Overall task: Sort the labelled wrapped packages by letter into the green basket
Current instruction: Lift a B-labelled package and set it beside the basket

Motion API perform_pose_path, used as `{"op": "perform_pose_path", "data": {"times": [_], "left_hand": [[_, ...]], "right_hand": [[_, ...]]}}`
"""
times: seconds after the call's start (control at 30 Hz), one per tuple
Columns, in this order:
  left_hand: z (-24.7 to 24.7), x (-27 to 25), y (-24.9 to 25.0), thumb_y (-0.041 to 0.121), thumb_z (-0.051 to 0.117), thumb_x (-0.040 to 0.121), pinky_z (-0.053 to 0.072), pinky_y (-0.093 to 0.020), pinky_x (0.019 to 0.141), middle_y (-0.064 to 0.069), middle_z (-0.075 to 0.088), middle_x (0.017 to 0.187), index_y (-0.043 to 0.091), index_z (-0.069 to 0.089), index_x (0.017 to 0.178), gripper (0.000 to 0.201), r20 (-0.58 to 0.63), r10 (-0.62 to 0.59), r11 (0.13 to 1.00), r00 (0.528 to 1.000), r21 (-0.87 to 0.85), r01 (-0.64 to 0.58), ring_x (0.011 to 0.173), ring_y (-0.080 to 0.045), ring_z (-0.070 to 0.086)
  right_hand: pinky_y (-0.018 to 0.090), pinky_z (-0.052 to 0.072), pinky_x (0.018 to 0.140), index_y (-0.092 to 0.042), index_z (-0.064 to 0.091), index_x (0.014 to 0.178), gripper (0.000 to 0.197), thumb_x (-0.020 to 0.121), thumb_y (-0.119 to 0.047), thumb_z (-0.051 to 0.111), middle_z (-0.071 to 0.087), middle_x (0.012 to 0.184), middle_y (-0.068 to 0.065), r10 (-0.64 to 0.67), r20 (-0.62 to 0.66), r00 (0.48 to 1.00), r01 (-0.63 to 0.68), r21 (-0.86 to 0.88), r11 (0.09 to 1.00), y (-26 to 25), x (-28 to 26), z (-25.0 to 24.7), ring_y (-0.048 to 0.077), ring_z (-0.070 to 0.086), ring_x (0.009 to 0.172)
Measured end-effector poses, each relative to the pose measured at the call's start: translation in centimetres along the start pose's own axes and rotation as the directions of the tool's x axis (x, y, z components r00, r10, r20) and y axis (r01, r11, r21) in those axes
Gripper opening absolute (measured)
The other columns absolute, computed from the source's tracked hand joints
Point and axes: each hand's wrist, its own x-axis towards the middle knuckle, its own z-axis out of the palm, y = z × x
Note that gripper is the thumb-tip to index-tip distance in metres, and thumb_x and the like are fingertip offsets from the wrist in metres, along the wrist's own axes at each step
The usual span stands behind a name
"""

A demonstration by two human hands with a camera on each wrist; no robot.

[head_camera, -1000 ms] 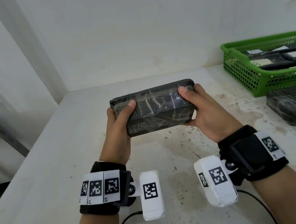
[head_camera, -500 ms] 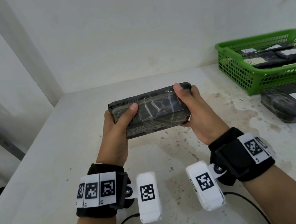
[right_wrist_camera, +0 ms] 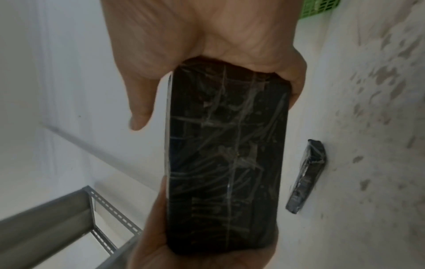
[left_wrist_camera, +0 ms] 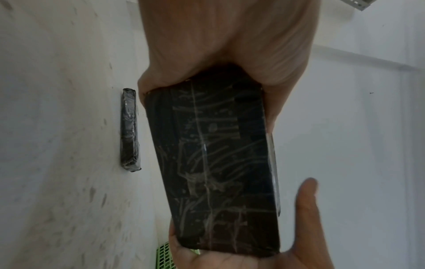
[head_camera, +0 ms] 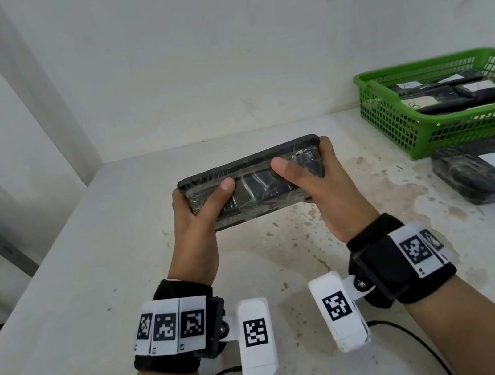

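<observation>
A black package wrapped in clear film (head_camera: 255,186) is held above the middle of the table by both hands, its long side across me and its right end a little higher. My left hand (head_camera: 200,207) grips its left end, thumb on the near face. My right hand (head_camera: 320,182) grips the right end, thumb on the near face. No label shows on the package (left_wrist_camera: 214,163) (right_wrist_camera: 225,145) in any view. The green basket (head_camera: 399,131) stands at the back right with several labelled packages inside.
Another wrapped package with a white label (head_camera: 490,174) lies on the table just in front of the basket. The white table (head_camera: 65,313) is stained near the middle. Walls close the back and left. A grey metal shelf frame (right_wrist_camera: 92,200) stands beyond the table's left edge.
Both hands keep hold of the package. Its right end has risen slightly and its top edge has tipped away, and my right thumb has slid further in over the near face.
</observation>
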Motion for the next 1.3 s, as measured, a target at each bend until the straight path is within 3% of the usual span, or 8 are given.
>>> {"op": "perform_pose_path", "data": {"times": [0.2, 0.47, 0.57, 0.7, 0.87, 1.03, 1.2, 1.3], "left_hand": [[0.1, -0.1, 0.0, 0.039, 0.082, 0.064, 0.048, -0.051, 0.104, -0.019, 0.063, 0.127, 0.003, 0.045, 0.132, 0.086, 0.055, 0.018, 0.999, 0.998, 0.025, -0.02, 0.115, -0.028, 0.065], [-0.3, -0.1, 0.0, 0.037, 0.083, 0.061, 0.045, -0.052, 0.106, -0.013, 0.065, 0.126, 0.01, 0.048, 0.13, 0.082, 0.037, 0.023, 1.0, 0.999, 0.018, -0.023, 0.115, -0.025, 0.065], [-0.1, -0.1, -0.1, 0.044, 0.083, 0.062, 0.044, -0.052, 0.108, -0.011, 0.063, 0.13, 0.012, 0.045, 0.133, 0.086, 0.058, 0.027, 0.999, 0.998, 0.038, -0.029, 0.119, -0.024, 0.062], [0.1, -0.2, -0.5, 0.046, 0.078, 0.068, 0.043, -0.051, 0.108, -0.008, 0.065, 0.127, 0.016, 0.048, 0.125, 0.07, 0.07, 0.008, 1.0, 0.998, 0.026, -0.01, 0.119, -0.021, 0.063], [0.1, -0.1, -0.3, 0.028, 0.072, 0.078, 0.05, -0.046, 0.101, -0.013, 0.066, 0.126, 0.011, 0.049, 0.125, 0.055, 0.064, -0.011, 0.999, 0.998, -0.046, 0.014, 0.112, -0.024, 0.067], [-0.1, 0.0, -0.2, 0.038, 0.075, 0.074, 0.051, -0.048, 0.098, -0.014, 0.064, 0.13, 0.006, 0.046, 0.136, 0.075, 0.059, -0.008, 0.996, 0.998, -0.084, 0.013, 0.119, -0.027, 0.063], [-0.7, 0.4, 0.3, 0.037, 0.06, 0.088, 0.054, -0.05, 0.094, -0.016, 0.061, 0.135, 0.009, 0.047, 0.141, 0.062, 0.083, -0.066, 0.964, 0.994, -0.254, 0.085, 0.124, -0.031, 0.059], [-0.8, 0.5, 0.5, 0.038, 0.054, 0.091, 0.052, -0.051, 0.097, -0.016, 0.058, 0.138, 0.009, 0.047, 0.142, 0.06, 0.092, -0.066, 0.957, 0.994, -0.275, 0.089, 0.128, -0.032, 0.056]], "right_hand": [[0.038, 0.055, 0.093, -0.015, 0.049, 0.112, 0.063, 0.064, -0.028, 0.088, 0.066, 0.117, 0.014, -0.062, -0.043, 0.997, 0.063, 0.024, 0.998, -0.1, 0.0, 0.0, 0.024, 0.068, 0.105], [0.036, 0.05, 0.097, -0.024, 0.049, 0.115, 0.066, 0.062, -0.051, 0.08, 0.061, 0.127, 0.009, -0.033, 0.008, 0.999, 0.033, -0.003, 0.999, 0.1, 0.2, -0.2, 0.019, 0.062, 0.115], [0.041, 0.05, 0.101, -0.019, 0.049, 0.112, 0.057, 0.07, -0.044, 0.079, 0.063, 0.123, 0.011, -0.057, -0.016, 0.998, 0.057, 0.005, 0.998, -0.3, 0.3, -0.4, 0.022, 0.063, 0.113], [0.023, 0.049, 0.088, -0.026, 0.05, 0.106, 0.043, 0.078, -0.039, 0.079, 0.068, 0.109, -0.009, -0.032, -0.005, 0.999, 0.032, 0.023, 0.999, -0.6, 0.3, -0.7, 0.002, 0.066, 0.103], [0.037, 0.052, 0.093, -0.014, 0.051, 0.114, 0.059, 0.069, -0.041, 0.079, 0.064, 0.122, 0.012, -0.049, -0.033, 0.998, 0.049, 0.017, 0.999, -0.3, 0.1, -0.4, 0.022, 0.065, 0.111], [0.034, 0.048, 0.095, -0.031, 0.051, 0.103, 0.037, 0.08, -0.056, 0.067, 0.065, 0.098, -0.015, -0.04, 0.008, 0.999, 0.04, -0.021, 0.999, -0.6, 0.4, -0.6, -0.004, 0.063, 0.098], [0.039, 0.048, 0.097, -0.025, 0.048, 0.135, 0.073, 0.077, -0.067, 0.046, 0.053, 0.129, 0.0, 0.12, -0.031, 0.992, -0.118, 0.062, 0.991, -1.3, 0.9, -1.7, 0.018, 0.054, 0.12], [0.03, 0.051, 0.08, -0.026, 0.051, 0.132, 0.069, 0.076, -0.066, 0.046, 0.056, 0.127, 0.003, 0.205, 0.028, 0.978, -0.206, 0.042, 0.978, -1.3, 0.8, -1.6, 0.021, 0.064, 0.102]]}}
